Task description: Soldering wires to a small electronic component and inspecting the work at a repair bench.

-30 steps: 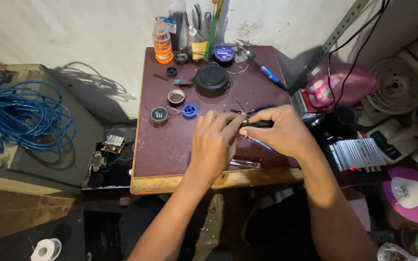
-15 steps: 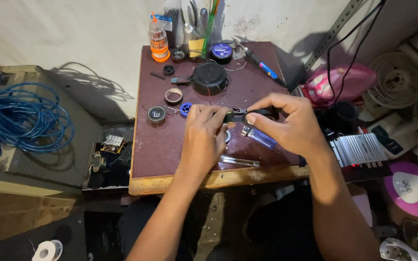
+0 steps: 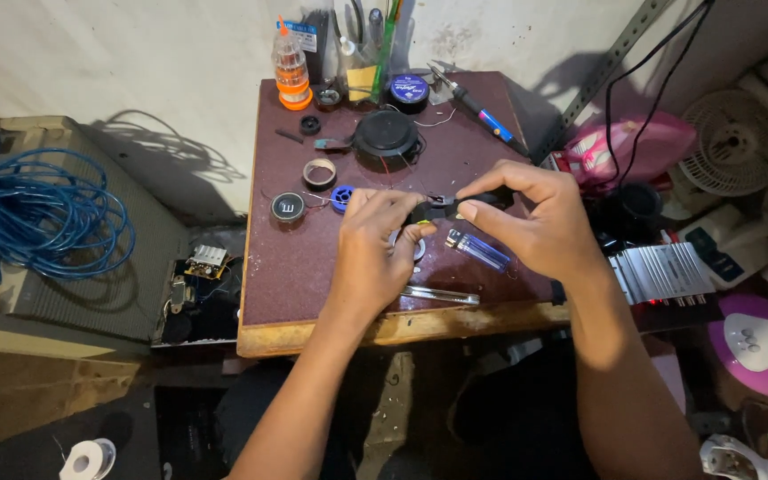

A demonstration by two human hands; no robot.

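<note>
Head view: both hands meet at frame centre, the right hand pinching a small black part and the left hand closed on its other end. This looks like a fitting step; the next move calls for steady, fine alignment. Just below lies a blue lighter. Upper centre, a cup holds upright tools beside an orange bottle.

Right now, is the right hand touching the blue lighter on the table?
Apart. The head view shows the right hand raised, pinching a small black part, with bare table showing between it and the blue lighter.
</note>
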